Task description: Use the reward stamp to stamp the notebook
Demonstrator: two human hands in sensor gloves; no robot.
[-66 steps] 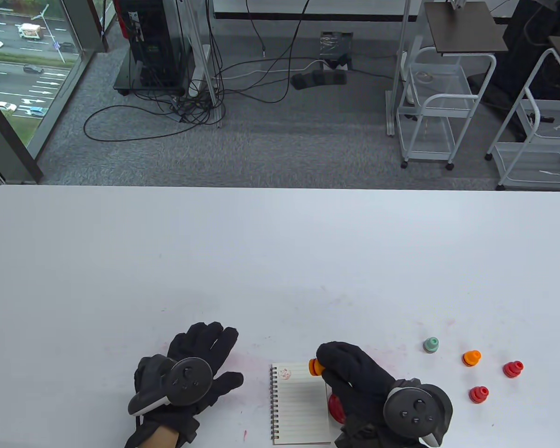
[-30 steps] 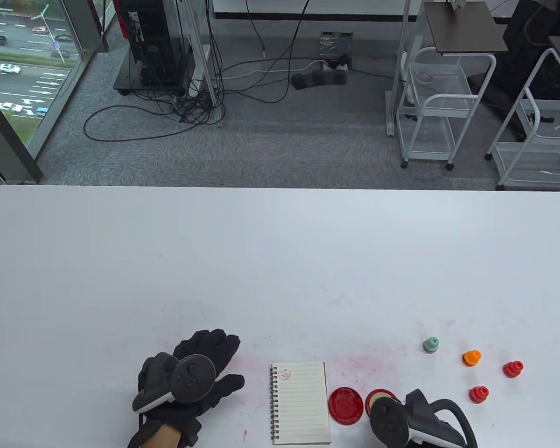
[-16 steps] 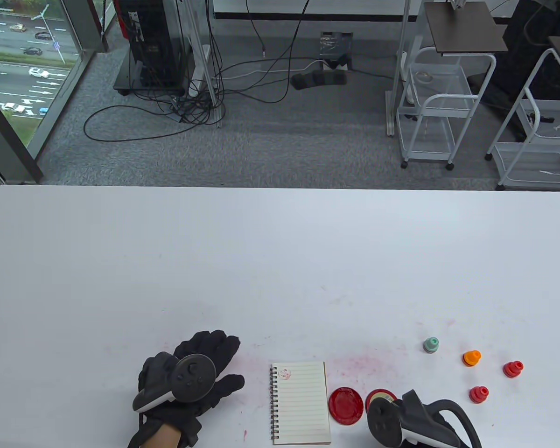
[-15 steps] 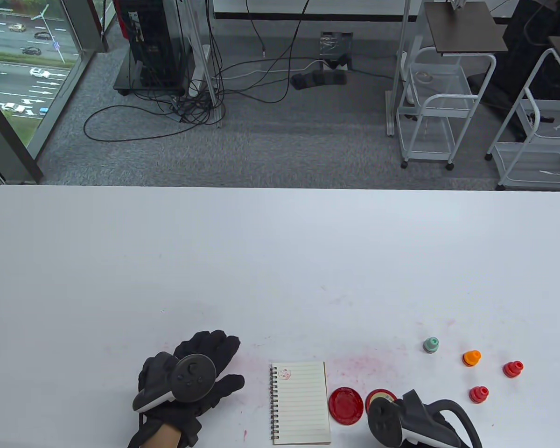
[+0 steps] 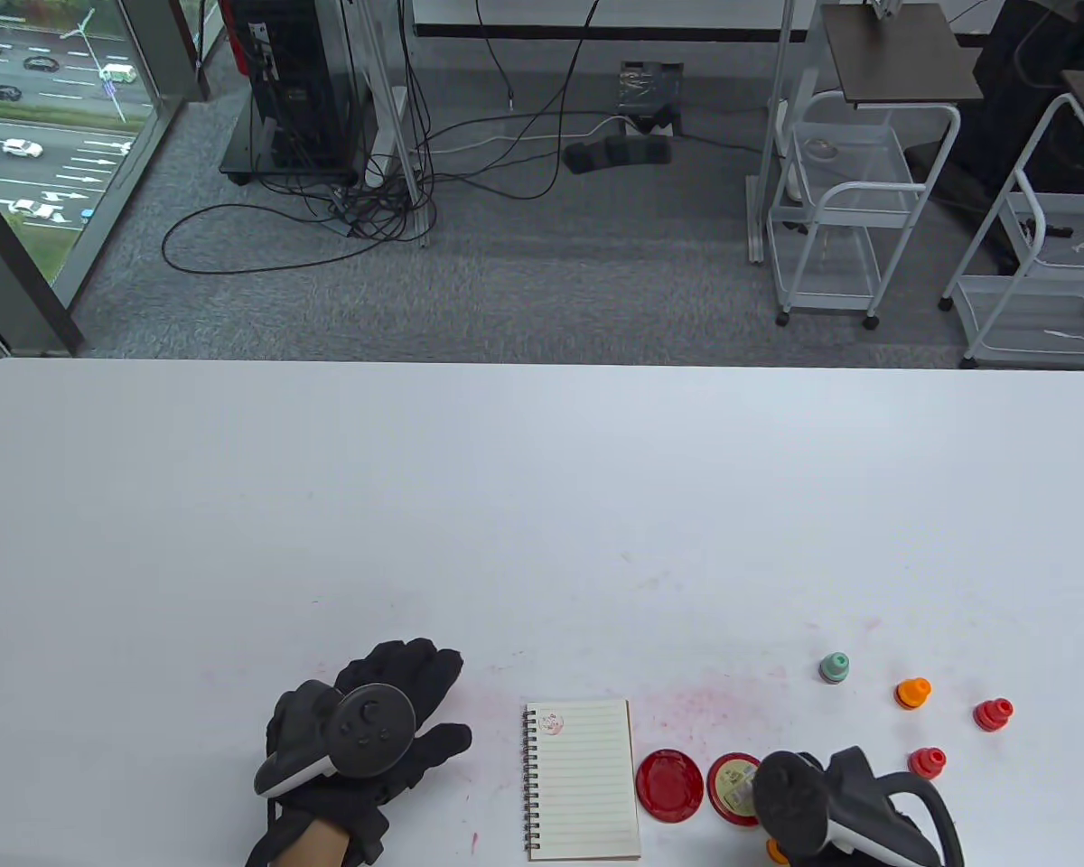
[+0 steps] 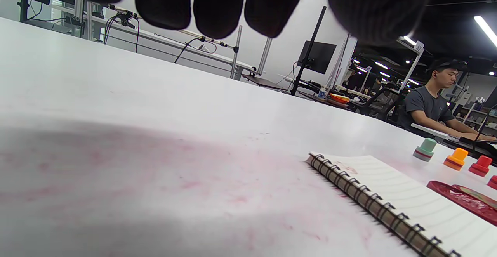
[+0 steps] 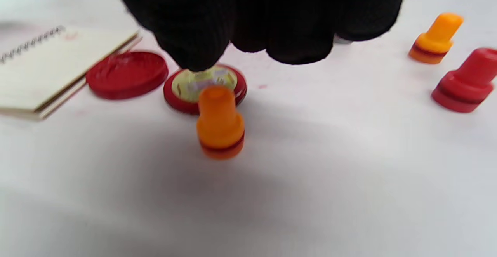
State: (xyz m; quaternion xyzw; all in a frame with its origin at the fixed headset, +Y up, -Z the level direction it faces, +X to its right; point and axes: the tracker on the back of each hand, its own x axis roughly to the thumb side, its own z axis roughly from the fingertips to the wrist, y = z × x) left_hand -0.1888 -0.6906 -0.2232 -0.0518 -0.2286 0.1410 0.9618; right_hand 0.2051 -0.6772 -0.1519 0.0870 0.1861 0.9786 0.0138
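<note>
Hands: left hand (image 5: 375, 722) lay flat on the bench (image 5: 542, 506), fingers spread, holding nothing; right hand (image 5: 831, 808) sat at the near right edge, fingers hanging just above an orange stamp (image 7: 220, 123), apparently not gripping it, though the blur leaves that uncertain.
Stamp: stood upright on the bench, handle up, directly under the right fingertips (image 7: 194, 51).
Ink pad: red lid (image 5: 669, 786) and open pad (image 5: 734, 787) lay side by side between stamp and notebook.
Notebook: spiral notebook (image 5: 583, 778) lay open to the left of the pad, long axis running away from the person, one red print near its far corner.
Key relation: notebook lay leftward of the right hand, beyond the pad; the left hand was nearer it.
Spare stamps: green (image 5: 834, 668), orange (image 5: 912, 694) and two red (image 5: 993, 714) further right.
</note>
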